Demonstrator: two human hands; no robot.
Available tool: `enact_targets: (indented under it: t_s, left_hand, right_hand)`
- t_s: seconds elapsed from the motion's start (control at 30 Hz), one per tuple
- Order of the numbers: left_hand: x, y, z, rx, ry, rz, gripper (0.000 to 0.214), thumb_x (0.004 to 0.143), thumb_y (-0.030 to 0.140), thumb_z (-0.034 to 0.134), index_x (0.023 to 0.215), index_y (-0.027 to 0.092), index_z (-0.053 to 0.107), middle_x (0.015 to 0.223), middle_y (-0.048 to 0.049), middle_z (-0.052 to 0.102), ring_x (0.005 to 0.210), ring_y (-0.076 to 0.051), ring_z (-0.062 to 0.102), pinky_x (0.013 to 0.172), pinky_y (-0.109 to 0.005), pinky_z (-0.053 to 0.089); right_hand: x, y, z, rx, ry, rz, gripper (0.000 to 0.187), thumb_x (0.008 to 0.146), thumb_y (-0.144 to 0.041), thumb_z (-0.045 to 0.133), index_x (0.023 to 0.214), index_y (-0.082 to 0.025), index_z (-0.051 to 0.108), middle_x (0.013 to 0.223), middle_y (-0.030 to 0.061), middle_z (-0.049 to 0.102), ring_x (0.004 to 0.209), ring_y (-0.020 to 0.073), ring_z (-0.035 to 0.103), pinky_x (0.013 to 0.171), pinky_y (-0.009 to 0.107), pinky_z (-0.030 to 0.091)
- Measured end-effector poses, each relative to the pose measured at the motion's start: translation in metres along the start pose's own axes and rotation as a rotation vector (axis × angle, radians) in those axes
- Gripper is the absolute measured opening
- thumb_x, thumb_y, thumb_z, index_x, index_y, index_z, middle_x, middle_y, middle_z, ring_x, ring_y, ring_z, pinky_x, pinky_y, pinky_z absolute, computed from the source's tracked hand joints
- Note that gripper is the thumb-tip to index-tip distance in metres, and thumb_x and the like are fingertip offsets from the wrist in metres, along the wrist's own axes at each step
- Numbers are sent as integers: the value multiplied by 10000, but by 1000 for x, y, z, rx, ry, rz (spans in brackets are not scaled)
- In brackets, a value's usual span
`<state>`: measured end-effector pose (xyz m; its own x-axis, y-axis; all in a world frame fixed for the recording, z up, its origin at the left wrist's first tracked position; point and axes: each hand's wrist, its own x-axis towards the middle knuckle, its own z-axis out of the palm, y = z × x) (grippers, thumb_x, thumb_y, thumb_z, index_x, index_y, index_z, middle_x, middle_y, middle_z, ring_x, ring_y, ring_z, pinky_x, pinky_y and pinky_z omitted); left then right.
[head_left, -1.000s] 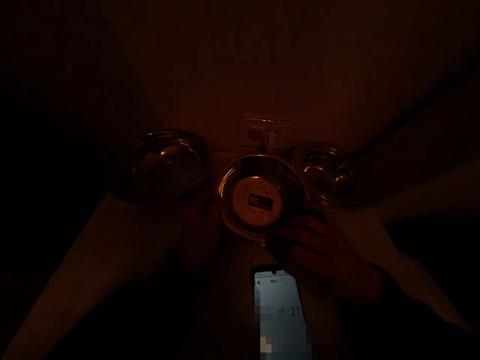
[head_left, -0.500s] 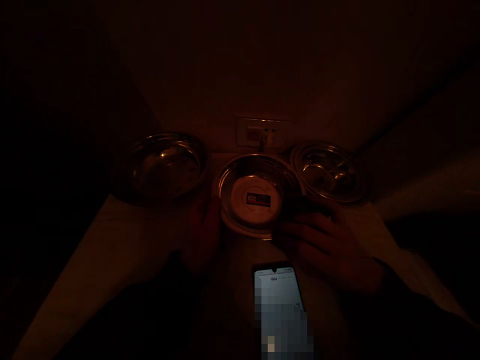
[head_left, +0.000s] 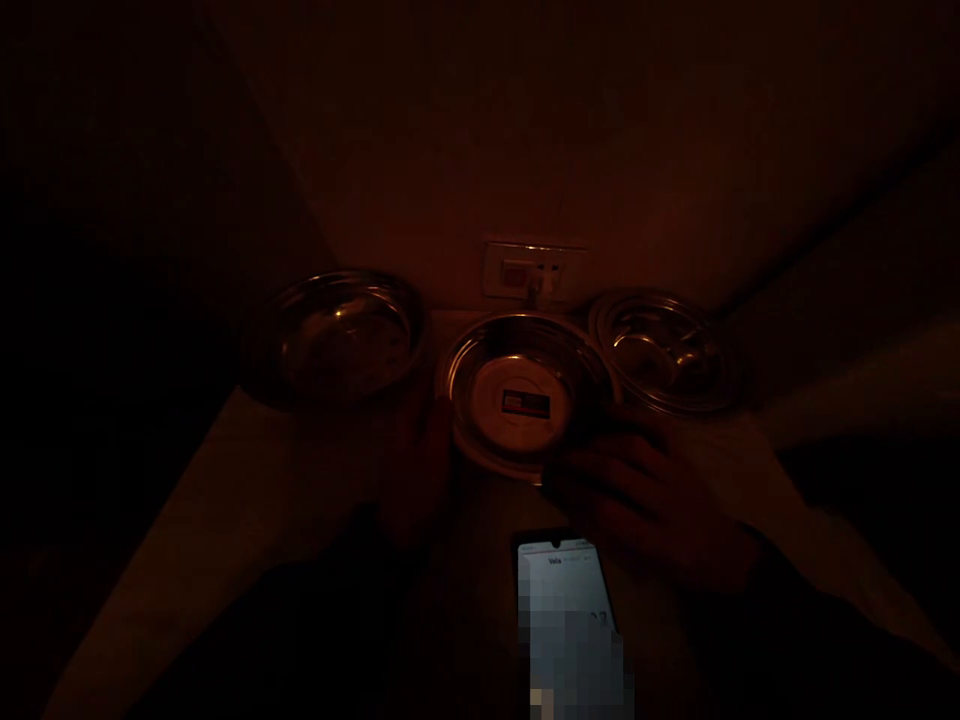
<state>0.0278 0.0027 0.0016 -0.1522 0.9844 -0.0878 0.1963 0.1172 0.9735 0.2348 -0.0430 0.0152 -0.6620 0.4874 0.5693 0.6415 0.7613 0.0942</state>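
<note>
In the dim head view, a round shallow metal bowl (head_left: 517, 465) with a dark label (head_left: 526, 404) on its bottom sits at the middle of the table. My left hand (head_left: 420, 470) is against its left side, thumb at the rim; the other fingers are lost in the dark. On the lower right rim lies my right hand (head_left: 637, 490), its fingers bent around the edge. Both hands grip the bowl between them. Just below it a lit phone (head_left: 566, 590) lies screen up, partly pixelated.
A larger metal bowl (head_left: 345, 350) stands at the back left of the wooden table (head_left: 195, 500). At the back right are stacked metal dishes (head_left: 660, 350) with smaller shiny pieces inside. Behind the middle bowl, a wall socket (head_left: 534, 271) has something plugged in.
The whole view has shifted slightly, so everything appears a little farther right and lower. Both hands stay at the middle bowl, with no clear movement of it on the table.
</note>
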Motion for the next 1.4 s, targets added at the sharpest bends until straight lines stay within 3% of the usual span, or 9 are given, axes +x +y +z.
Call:
enact_targets:
  t_s: [0.1,0.3,0.53,0.7,0.9,1.07,1.2,1.4]
  left_hand:
    - [1,0,-1,-24,8,-35,385,875,328,416,1196,209,592,1261,-68,625,1199,-238,541,1006,-391,427]
    - [3,-3,-6,-11,34,-36,305,831,295,452,1023,216,676,1177,-69,667,1170,-278,550,996,-436,431]
    - [8,-2,-8,7,4,-35,427,848,460,482,1143,195,641,1222,-79,654,1146,-249,579,1002,-396,429]
    - [5,-4,-7,-29,-24,37,390,866,406,462,1142,203,648,1258,-57,637,1205,-247,538,1066,-417,367]
    - [-3,-5,-3,8,-19,4,404,886,394,438,1217,220,591,1307,-44,602,1218,-228,528,1060,-382,376]
    - [-3,-3,-1,-15,-69,119,403,900,368,415,1216,190,590,1221,-53,653,1178,-218,557,1023,-358,413]
    - [-1,-4,-3,12,-25,78,388,879,365,449,1171,180,625,1221,-59,656,1162,-243,567,1011,-385,423]
    - [-2,-4,0,-2,-20,56,367,886,367,433,1127,186,643,1222,-58,657,1118,-240,594,984,-392,443]
  right_hand:
    - [-1,0,-1,34,11,-21,78,834,-122,624,885,-168,663,919,32,731,843,169,616,912,469,471]
    - [-3,-1,-1,87,3,-46,70,817,-118,644,875,-154,658,907,35,724,849,159,620,922,455,475]
    - [-4,2,-9,107,-24,-57,89,848,-118,587,866,-183,645,932,10,736,840,146,627,919,439,479]
    - [-8,3,-6,73,14,-24,85,864,-125,578,871,-185,638,934,8,743,823,156,629,885,446,481]
    - [0,-16,10,113,63,44,142,812,-69,629,904,-176,634,973,17,735,869,164,628,953,461,445]
    - [5,-18,5,87,1,50,130,806,-79,621,870,-189,650,919,7,734,841,170,619,954,465,422]
    - [-1,-11,-1,63,9,10,73,832,-130,607,806,-189,641,893,6,733,830,170,610,935,473,420]
    - [7,-21,11,87,21,40,82,839,-122,607,880,-183,644,939,-5,725,868,158,592,976,460,394]
